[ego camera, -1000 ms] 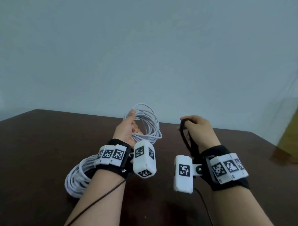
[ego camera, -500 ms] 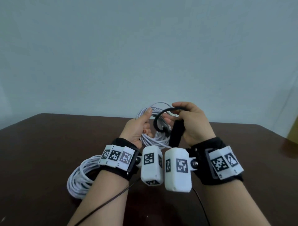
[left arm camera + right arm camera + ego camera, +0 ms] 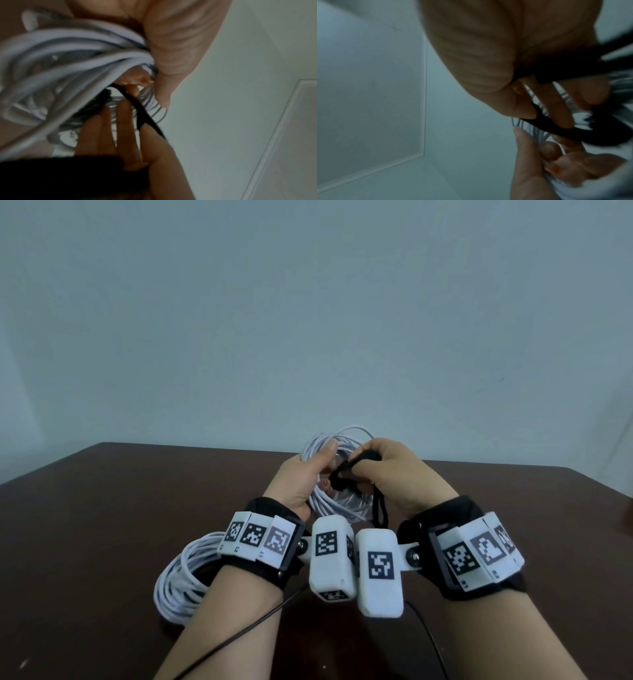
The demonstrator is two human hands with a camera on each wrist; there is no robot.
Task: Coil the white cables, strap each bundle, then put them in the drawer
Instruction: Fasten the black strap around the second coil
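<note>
My left hand grips a coiled white cable bundle held up above the dark table. My right hand pinches a black strap against the coil, and the strap's free end hangs down between my wrists. In the left wrist view the white cable loops run under my thumb, with the black strap crossing my right fingers. The right wrist view shows the black strap between my fingers and the white cable behind it. A second white cable coil lies on the table under my left forearm.
A pale wall rises behind the table's far edge. Thin black leads run from the wrist cameras toward me across the table. The drawer is not in view.
My right hand has come left and closed in on the coil, bringing the black strap from an open loop beside it down against the cable. The left hand has risen slightly with the coil.
</note>
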